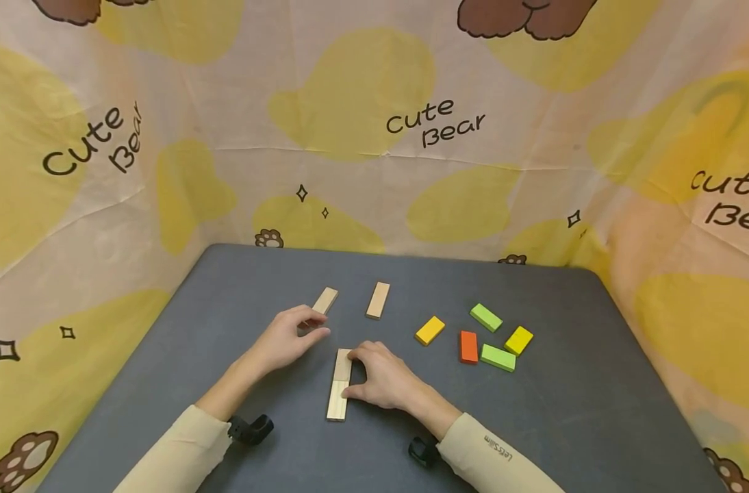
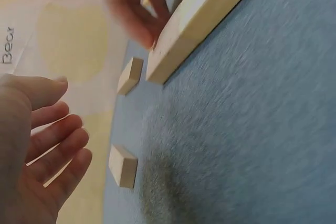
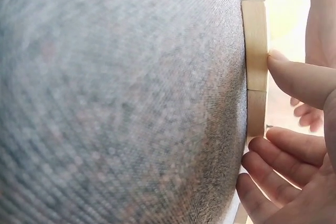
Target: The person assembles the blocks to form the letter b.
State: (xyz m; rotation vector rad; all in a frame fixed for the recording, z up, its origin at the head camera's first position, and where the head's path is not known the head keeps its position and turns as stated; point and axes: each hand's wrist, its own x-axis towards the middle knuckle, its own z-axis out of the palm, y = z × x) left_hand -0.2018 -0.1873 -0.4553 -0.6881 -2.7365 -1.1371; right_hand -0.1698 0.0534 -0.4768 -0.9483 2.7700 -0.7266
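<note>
Two pale wooden blocks (image 1: 337, 397) lie end to end in a line in front of me on the dark table. My right hand (image 1: 383, 375) is at their right side, its thumb touching the nearer block and a fingertip near the far end of the farther one. In the right wrist view the thumb (image 3: 294, 80) rests against the wood while the other fingers spread loosely. My left hand (image 1: 291, 337) hovers, fingers apart, by a loose wooden block (image 1: 325, 300); the left wrist view shows nothing in it. Another plain block (image 1: 378, 300) lies right of that one.
To the right lie several coloured blocks: an orange-yellow one (image 1: 430, 330), a red one (image 1: 468, 347), two green ones (image 1: 498, 357) and a yellow one (image 1: 519, 340). A printed cloth (image 1: 350, 103) stands around the back and sides of the table (image 1: 565, 424).
</note>
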